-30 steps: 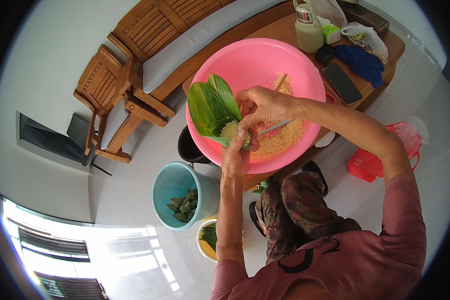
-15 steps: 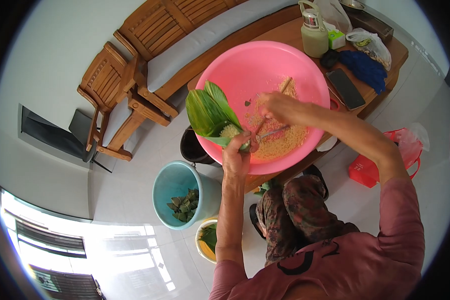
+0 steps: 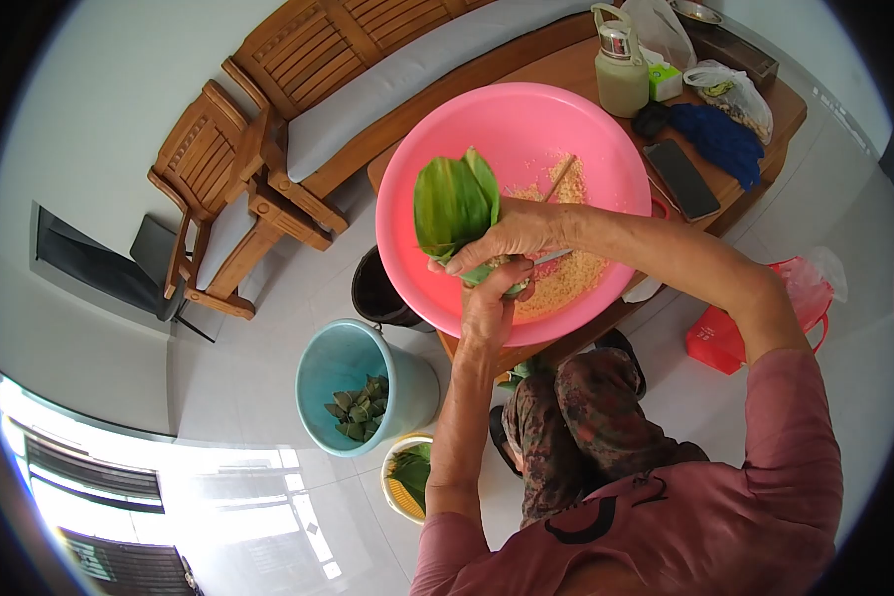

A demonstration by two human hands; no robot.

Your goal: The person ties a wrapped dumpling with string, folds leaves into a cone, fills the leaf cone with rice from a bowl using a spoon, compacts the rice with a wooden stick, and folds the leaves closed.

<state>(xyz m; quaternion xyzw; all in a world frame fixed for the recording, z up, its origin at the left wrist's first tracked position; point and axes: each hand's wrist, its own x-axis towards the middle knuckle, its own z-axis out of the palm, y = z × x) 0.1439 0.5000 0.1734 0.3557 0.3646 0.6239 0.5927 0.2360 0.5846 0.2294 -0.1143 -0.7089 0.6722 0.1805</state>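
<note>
A folded green leaf wrapper (image 3: 452, 204) stands upright over the left part of a large pink basin (image 3: 526, 114). My left hand (image 3: 489, 306) grips its lower end from below, fingers closed around it. My right hand (image 3: 517, 230) has its fingers wrapped over the leaf's middle, just above my left hand. What lies inside the fold is mostly hidden. Loose grain that looks like rice (image 3: 571, 286) covers the basin's lower right. A wooden stick (image 3: 560, 177) rests in the grain, and a metal utensil (image 3: 554, 256) shows partly beneath my right wrist.
A light blue bucket (image 3: 313, 363) on the floor holds several wrapped leaf dumplings (image 3: 363, 407). Beside it stand a small basket of leaves (image 3: 395, 497) and a dark bucket (image 3: 372, 288). A flask (image 3: 621, 79) and a phone (image 3: 681, 179) are on the wooden table; a red bag (image 3: 715, 338) sits right.
My right hand has moved left from the basin's middle onto the leaf. The leaf, open with white grain showing before, is now folded more upright. My left hand has shifted slightly right.
</note>
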